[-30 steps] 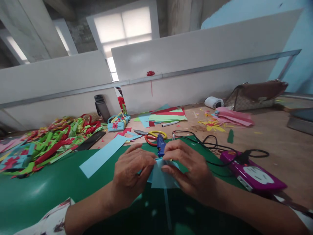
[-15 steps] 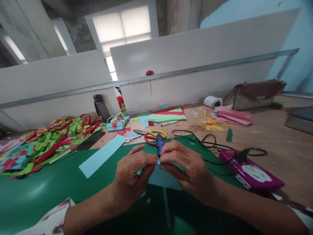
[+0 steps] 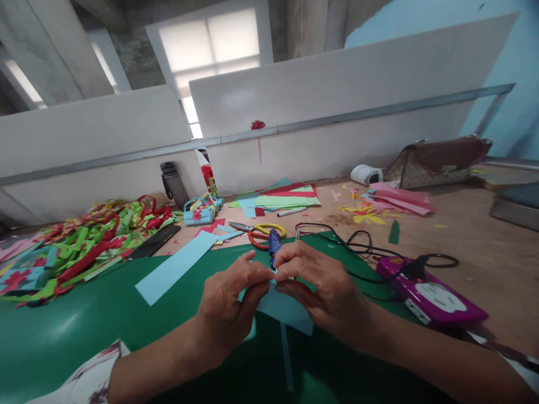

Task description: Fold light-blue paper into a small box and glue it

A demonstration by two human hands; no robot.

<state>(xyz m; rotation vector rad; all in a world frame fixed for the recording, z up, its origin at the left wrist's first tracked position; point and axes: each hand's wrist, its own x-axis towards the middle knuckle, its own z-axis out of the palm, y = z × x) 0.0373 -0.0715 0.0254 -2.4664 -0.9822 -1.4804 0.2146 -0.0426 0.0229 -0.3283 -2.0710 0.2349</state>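
Note:
A light blue sheet of paper point(image 3: 288, 310) hangs below my fingers, above the green surface point(image 3: 105, 331). My left hand point(image 3: 233, 297) pinches its upper edge between thumb and fingertips. Close beside it, my right hand point(image 3: 318, 280) pinches the same edge, so the fingertips of both nearly meet. What lies between the tips is mostly hidden. A narrow light blue paper strip point(image 3: 287, 359) lies beneath the sheet. Just beyond my fingers is a blue glue gun point(image 3: 275, 242), partly covered by my right hand. Scissors point(image 3: 269, 229) with yellow and orange handles lie behind it.
Another light blue strip point(image 3: 177, 268) lies at left, near a dark phone point(image 3: 155, 242) and a heap of coloured paper pieces point(image 3: 101, 241). A purple power strip point(image 3: 433, 292) with black cables sits at right. Behind are paper sheets point(image 3: 290, 196), a bottle point(image 3: 173, 185) and a handbag point(image 3: 438, 163).
My hands stay pinched at the paper's edge with only a slight shift of the fingers. The sheet's lower right corner has dipped a little.

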